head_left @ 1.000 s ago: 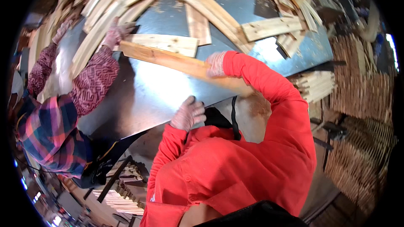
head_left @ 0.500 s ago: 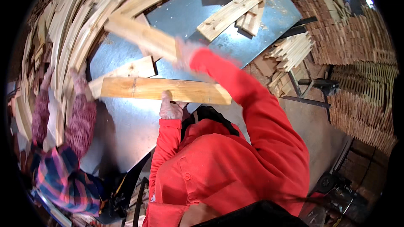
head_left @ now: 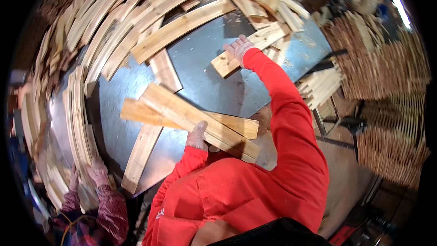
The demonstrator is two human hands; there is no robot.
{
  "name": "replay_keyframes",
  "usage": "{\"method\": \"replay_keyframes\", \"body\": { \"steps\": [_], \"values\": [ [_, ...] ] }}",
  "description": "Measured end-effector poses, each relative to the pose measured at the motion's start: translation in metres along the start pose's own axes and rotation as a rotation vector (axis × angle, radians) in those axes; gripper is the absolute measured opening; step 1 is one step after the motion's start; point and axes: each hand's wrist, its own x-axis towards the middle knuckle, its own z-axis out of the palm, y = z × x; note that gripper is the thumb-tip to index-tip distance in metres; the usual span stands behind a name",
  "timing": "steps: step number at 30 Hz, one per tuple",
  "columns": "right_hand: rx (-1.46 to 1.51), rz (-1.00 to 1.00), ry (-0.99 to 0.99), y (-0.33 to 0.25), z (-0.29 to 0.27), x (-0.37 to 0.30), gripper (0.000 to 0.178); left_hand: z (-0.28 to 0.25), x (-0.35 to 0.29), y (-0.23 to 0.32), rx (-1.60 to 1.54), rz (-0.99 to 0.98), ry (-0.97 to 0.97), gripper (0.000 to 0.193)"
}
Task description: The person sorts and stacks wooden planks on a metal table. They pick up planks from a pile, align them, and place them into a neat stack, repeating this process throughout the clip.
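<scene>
My left hand is closed on two crossed wooden planks at the table's near edge. The upper plank slants down to the right, my thumb lying on its face. Beneath it the second plank runs nearly level, its middle covered. Farther off to the right, my gloved right hand is closed over the near part of a knotty plank. This plank's far end rests among other short boards; the underside of my grip is hidden.
A metal-topped table bears loose boards, including a short plank near my left arm. At left, a co-worker's hands hold long planks. Long boards line the far side. Stacked wood stands at right.
My right hand has laid its plank across the one in my left hand, then reached away to the knotty plank. The co-worker has drawn long planks nearer themselves. The view has shifted.
</scene>
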Motion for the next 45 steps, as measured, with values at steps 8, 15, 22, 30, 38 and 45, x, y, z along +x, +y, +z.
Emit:
{"method": "replay_keyframes", "body": {
  "steps": [8,15,22,30,38,45],
  "values": [
    [0.37,-0.21,0.094,-0.072,-0.172,-0.01,0.099,0.011,0.008,0.004,0.726,0.525,0.173,0.042],
    [0.59,-0.479,-0.219,-0.238,-0.174,0.021,0.108,0.041,0.013,0.008,-0.438,0.255,0.245,0.032],
    [0.154,-0.098,0.442,-0.081,-0.172,0.187,0.106,0.033,0.02,0.038,-0.789,0.397,0.071,0.039],
    [0.056,-0.455,0.19,-0.133,-0.192,0.177,0.103,-0.006,0.012,0.019,-0.728,0.309,0.081,0.044],
    [-0.071,-1.144,0.186,-0.315,-0.209,0.184,0.116,-0.043,-0.028,-0.059,0.087,0.645,0.408,0.041],
    [-0.085,-0.993,-0.13,-0.242,-0.225,0.18,0.106,-0.042,-0.085,0.014,-0.34,0.639,0.433,0.014]
  ]
}}
